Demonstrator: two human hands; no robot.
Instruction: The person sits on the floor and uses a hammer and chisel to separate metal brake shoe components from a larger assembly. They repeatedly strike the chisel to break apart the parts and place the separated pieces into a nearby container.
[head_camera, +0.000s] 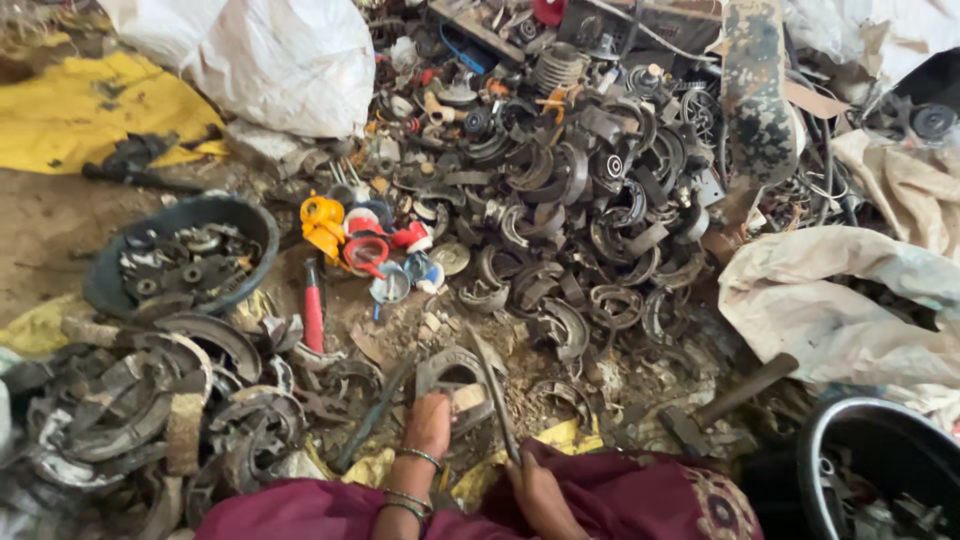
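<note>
Head view: curved, rusty brake shoe (452, 372)

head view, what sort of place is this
Probably a scrap-sorting yard or workshop floor: a heap of curved brake shoes on bare dirt, a basin of sorted metal parts, and a hammer by the worker.

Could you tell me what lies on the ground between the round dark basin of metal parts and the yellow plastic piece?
In the head view, between the round dark basin and the yellow plastic piece, only a short stretch of bare dirt ground shows.
</note>
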